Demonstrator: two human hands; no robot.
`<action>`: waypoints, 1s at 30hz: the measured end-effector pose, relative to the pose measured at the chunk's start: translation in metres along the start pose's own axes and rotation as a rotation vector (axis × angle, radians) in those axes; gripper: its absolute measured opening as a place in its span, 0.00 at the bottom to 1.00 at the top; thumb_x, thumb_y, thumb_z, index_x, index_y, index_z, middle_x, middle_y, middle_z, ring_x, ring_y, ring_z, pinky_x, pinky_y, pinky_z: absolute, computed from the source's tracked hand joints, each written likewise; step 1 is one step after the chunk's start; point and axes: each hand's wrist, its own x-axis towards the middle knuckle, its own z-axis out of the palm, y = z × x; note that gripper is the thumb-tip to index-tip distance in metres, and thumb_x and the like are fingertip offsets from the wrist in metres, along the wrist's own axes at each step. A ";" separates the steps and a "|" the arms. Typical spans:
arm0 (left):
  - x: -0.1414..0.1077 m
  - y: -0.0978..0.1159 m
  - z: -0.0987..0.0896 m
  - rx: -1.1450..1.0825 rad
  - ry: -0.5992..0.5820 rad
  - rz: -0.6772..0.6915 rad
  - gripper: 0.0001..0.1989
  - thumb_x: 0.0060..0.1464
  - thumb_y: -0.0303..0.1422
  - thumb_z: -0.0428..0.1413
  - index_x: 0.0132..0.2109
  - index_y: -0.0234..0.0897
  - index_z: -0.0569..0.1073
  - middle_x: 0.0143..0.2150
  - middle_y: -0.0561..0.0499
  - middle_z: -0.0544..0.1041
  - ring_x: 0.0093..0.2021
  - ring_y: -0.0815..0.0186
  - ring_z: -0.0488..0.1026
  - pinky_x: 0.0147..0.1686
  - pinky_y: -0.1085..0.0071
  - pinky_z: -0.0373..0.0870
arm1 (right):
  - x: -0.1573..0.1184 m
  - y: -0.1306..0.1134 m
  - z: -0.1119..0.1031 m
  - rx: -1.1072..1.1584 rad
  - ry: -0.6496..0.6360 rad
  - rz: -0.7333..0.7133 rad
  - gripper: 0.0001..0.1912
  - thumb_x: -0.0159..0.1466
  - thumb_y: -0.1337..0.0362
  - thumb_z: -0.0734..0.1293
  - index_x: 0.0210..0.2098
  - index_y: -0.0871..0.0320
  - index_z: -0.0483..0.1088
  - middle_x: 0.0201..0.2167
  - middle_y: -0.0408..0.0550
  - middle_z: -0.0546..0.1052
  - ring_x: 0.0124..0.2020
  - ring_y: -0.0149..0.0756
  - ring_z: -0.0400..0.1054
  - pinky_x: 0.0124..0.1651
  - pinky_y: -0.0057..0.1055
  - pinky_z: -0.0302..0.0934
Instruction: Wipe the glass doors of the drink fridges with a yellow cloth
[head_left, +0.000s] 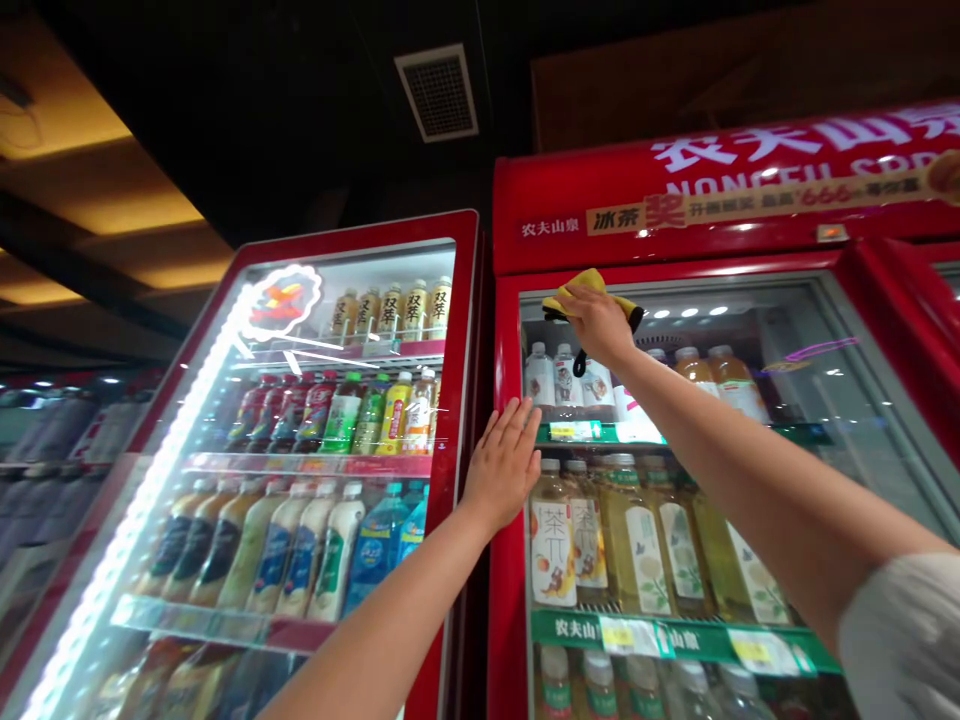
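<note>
"What is your right hand (600, 322) holding?"

"A yellow cloth (583, 284) with dark edging, against the upper glass (795, 345) of the red cooler (630, 240)."

"And your left hand (504, 468)?"

"It lies on that cooler's frame (509, 350), beside shelved bottles (553, 545); a second, brightly lit cooler (466, 300) stands to your left"

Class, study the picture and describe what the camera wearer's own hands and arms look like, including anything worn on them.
The left hand and right hand are both ungloved, with no watch or bracelet visible at either wrist. A pale grey or whitish sleeve shows on the right arm; no sleeve is visible on the left.
</note>
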 end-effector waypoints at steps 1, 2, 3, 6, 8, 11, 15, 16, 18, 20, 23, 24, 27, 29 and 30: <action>-0.001 0.000 0.001 -0.010 0.003 0.001 0.30 0.69 0.31 0.45 0.74 0.35 0.53 0.76 0.44 0.58 0.77 0.60 0.49 0.74 0.55 0.54 | 0.007 -0.005 0.006 0.001 0.014 0.024 0.26 0.65 0.75 0.60 0.59 0.59 0.75 0.64 0.55 0.73 0.67 0.51 0.65 0.69 0.52 0.59; -0.002 0.000 0.001 -0.016 0.001 0.004 0.30 0.69 0.32 0.45 0.75 0.35 0.52 0.76 0.44 0.58 0.77 0.60 0.48 0.74 0.55 0.54 | 0.014 -0.011 0.013 0.006 0.017 0.029 0.26 0.64 0.76 0.60 0.60 0.60 0.74 0.64 0.56 0.73 0.68 0.51 0.64 0.70 0.52 0.58; -0.003 0.000 0.001 -0.019 -0.003 0.010 0.30 0.70 0.32 0.45 0.75 0.35 0.52 0.76 0.43 0.58 0.77 0.60 0.48 0.74 0.55 0.54 | 0.021 -0.018 0.020 0.014 0.014 0.018 0.27 0.64 0.76 0.59 0.60 0.60 0.74 0.65 0.56 0.73 0.68 0.51 0.64 0.70 0.53 0.58; -0.004 0.000 -0.001 -0.021 -0.022 0.008 0.30 0.70 0.32 0.44 0.75 0.33 0.51 0.77 0.42 0.56 0.78 0.59 0.47 0.74 0.54 0.54 | 0.043 -0.037 0.041 0.049 -0.012 -0.055 0.27 0.65 0.75 0.59 0.61 0.58 0.74 0.65 0.51 0.73 0.69 0.49 0.63 0.70 0.51 0.58; -0.005 0.000 -0.003 -0.031 -0.036 -0.001 0.30 0.69 0.31 0.44 0.75 0.33 0.51 0.77 0.42 0.55 0.78 0.59 0.46 0.74 0.54 0.53 | 0.057 -0.042 0.051 0.072 -0.006 -0.072 0.27 0.66 0.74 0.58 0.61 0.54 0.74 0.64 0.48 0.74 0.69 0.48 0.63 0.71 0.52 0.58; -0.004 0.000 -0.006 -0.062 -0.047 0.004 0.29 0.69 0.30 0.43 0.74 0.33 0.54 0.77 0.43 0.57 0.78 0.59 0.46 0.74 0.54 0.54 | 0.075 -0.043 0.058 0.079 -0.012 -0.057 0.29 0.66 0.73 0.59 0.63 0.53 0.72 0.63 0.48 0.75 0.69 0.52 0.62 0.70 0.61 0.57; -0.003 0.001 -0.008 -0.067 -0.061 0.001 0.29 0.68 0.30 0.44 0.74 0.34 0.55 0.77 0.43 0.57 0.78 0.58 0.48 0.74 0.53 0.54 | 0.078 -0.047 0.054 0.031 -0.110 -0.134 0.26 0.66 0.72 0.60 0.61 0.53 0.74 0.65 0.48 0.73 0.69 0.54 0.61 0.69 0.62 0.56; -0.003 0.002 -0.008 -0.055 -0.064 -0.008 0.30 0.68 0.30 0.45 0.74 0.34 0.54 0.77 0.44 0.56 0.78 0.57 0.48 0.74 0.52 0.54 | 0.073 -0.050 0.051 0.031 -0.135 -0.165 0.25 0.67 0.72 0.60 0.59 0.54 0.75 0.65 0.47 0.73 0.70 0.52 0.61 0.70 0.59 0.56; -0.007 0.003 -0.007 -0.017 -0.068 -0.029 0.31 0.68 0.30 0.45 0.75 0.34 0.52 0.77 0.44 0.54 0.78 0.57 0.47 0.74 0.53 0.54 | 0.059 -0.057 0.044 0.051 -0.184 -0.236 0.24 0.67 0.73 0.60 0.58 0.55 0.76 0.65 0.47 0.73 0.70 0.49 0.60 0.72 0.53 0.54; -0.013 0.006 -0.008 0.015 -0.082 -0.046 0.31 0.68 0.30 0.44 0.75 0.32 0.50 0.78 0.42 0.53 0.78 0.58 0.46 0.75 0.53 0.53 | 0.040 -0.063 0.037 0.079 -0.242 -0.311 0.24 0.67 0.73 0.60 0.59 0.56 0.75 0.65 0.47 0.73 0.70 0.48 0.60 0.74 0.50 0.53; -0.026 0.011 -0.010 0.021 -0.094 -0.068 0.31 0.68 0.29 0.44 0.75 0.31 0.50 0.77 0.42 0.54 0.78 0.59 0.44 0.76 0.53 0.50 | 0.011 -0.069 0.024 0.112 -0.325 -0.385 0.26 0.68 0.73 0.60 0.62 0.53 0.73 0.66 0.44 0.72 0.72 0.48 0.58 0.74 0.53 0.50; -0.030 0.014 -0.011 0.017 -0.092 -0.075 0.31 0.68 0.28 0.44 0.75 0.31 0.50 0.77 0.42 0.54 0.78 0.59 0.43 0.76 0.52 0.49 | 0.002 -0.071 0.020 0.116 -0.350 -0.397 0.26 0.68 0.73 0.60 0.62 0.52 0.73 0.66 0.43 0.71 0.72 0.48 0.57 0.74 0.53 0.50; -0.043 0.023 -0.015 0.017 -0.077 -0.094 0.33 0.67 0.27 0.45 0.76 0.32 0.47 0.78 0.42 0.53 0.78 0.59 0.42 0.76 0.50 0.45 | -0.025 -0.077 0.009 0.123 -0.397 -0.412 0.26 0.68 0.73 0.59 0.62 0.52 0.72 0.67 0.41 0.70 0.73 0.46 0.56 0.75 0.53 0.49; -0.050 0.029 -0.018 0.020 -0.082 -0.104 0.36 0.66 0.28 0.47 0.77 0.33 0.43 0.78 0.42 0.51 0.78 0.59 0.41 0.77 0.49 0.43 | -0.041 -0.081 0.003 0.135 -0.415 -0.421 0.26 0.68 0.73 0.59 0.62 0.52 0.72 0.68 0.42 0.70 0.73 0.45 0.55 0.75 0.53 0.49; -0.054 0.033 -0.018 0.022 -0.089 -0.109 0.37 0.66 0.28 0.47 0.77 0.33 0.41 0.78 0.42 0.50 0.78 0.59 0.41 0.77 0.48 0.42 | -0.049 -0.084 0.000 0.143 -0.424 -0.427 0.26 0.68 0.73 0.59 0.62 0.52 0.72 0.68 0.42 0.69 0.73 0.45 0.55 0.75 0.53 0.48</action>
